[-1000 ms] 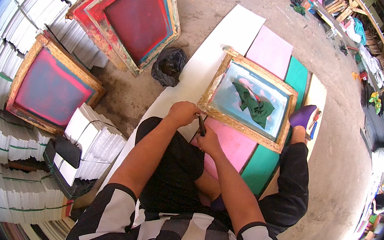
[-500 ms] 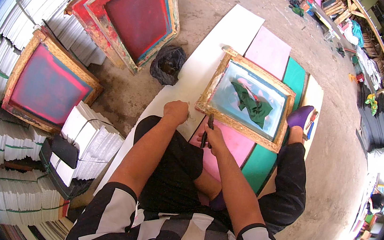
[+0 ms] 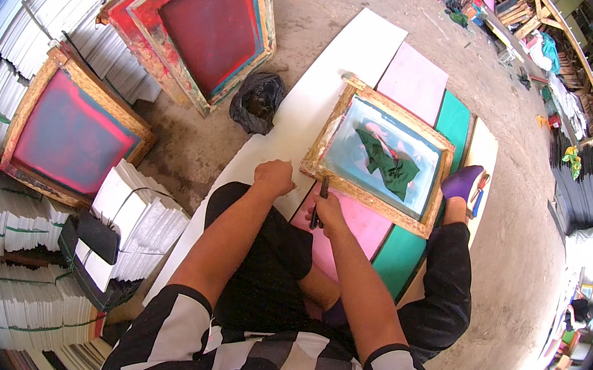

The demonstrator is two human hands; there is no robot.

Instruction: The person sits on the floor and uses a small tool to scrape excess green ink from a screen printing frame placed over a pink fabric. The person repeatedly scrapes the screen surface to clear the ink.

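Observation:
My left hand [image 3: 275,177] is closed, knuckles up, over the white board just left of a wooden-rimmed screen frame [image 3: 367,204]; whatever its fingers may hold is hidden. In my right hand [image 3: 330,212] is a black pliers-like tool [image 3: 324,188], its dark tip pointing at the frame's near side. The frame lies tilted across the boards, with pale blue mesh and a crumpled dark green cloth [image 3: 390,165] inside it. My purple-shod foot [image 3: 461,180] rests against its right side.
Beneath lie white [image 3: 360,46], pink [image 3: 415,78] and green [image 3: 401,259] boards. Red-meshed frames [image 3: 208,25] lean at the upper left, with another frame [image 3: 79,132] nearer. A black bag [image 3: 258,100] and stacks of white sheets [image 3: 135,218] stand left. Red-and-blue-handled tools [image 3: 480,195] lie beyond my foot.
Almost everything holds still. My left hand has shifted very slightly to the right, and the view has moved a little.

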